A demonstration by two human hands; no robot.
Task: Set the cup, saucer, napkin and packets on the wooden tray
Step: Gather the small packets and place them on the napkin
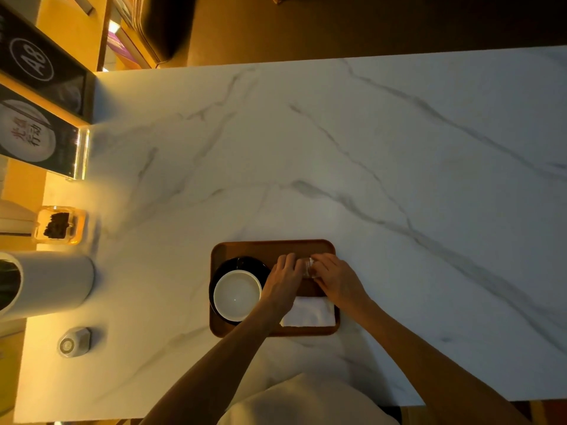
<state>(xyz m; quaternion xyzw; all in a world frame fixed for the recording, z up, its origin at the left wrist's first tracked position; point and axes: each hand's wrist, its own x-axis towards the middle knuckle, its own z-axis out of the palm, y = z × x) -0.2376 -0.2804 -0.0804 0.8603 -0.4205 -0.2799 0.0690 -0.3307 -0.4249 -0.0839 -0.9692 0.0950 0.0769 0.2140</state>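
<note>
We are grasping the packets (309, 267) between our left hand (283, 279) and right hand (337, 279) over the tray (270, 248), beside cup (237, 294), saucer (245, 262) and napkin (310, 312).

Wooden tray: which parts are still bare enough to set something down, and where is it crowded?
Wooden tray: a bare strip along the far edge, beyond the saucer. Crowded elsewhere: cup fills the left, napkin the near right, left hand and right hand hold packets mid-tray.
</note>
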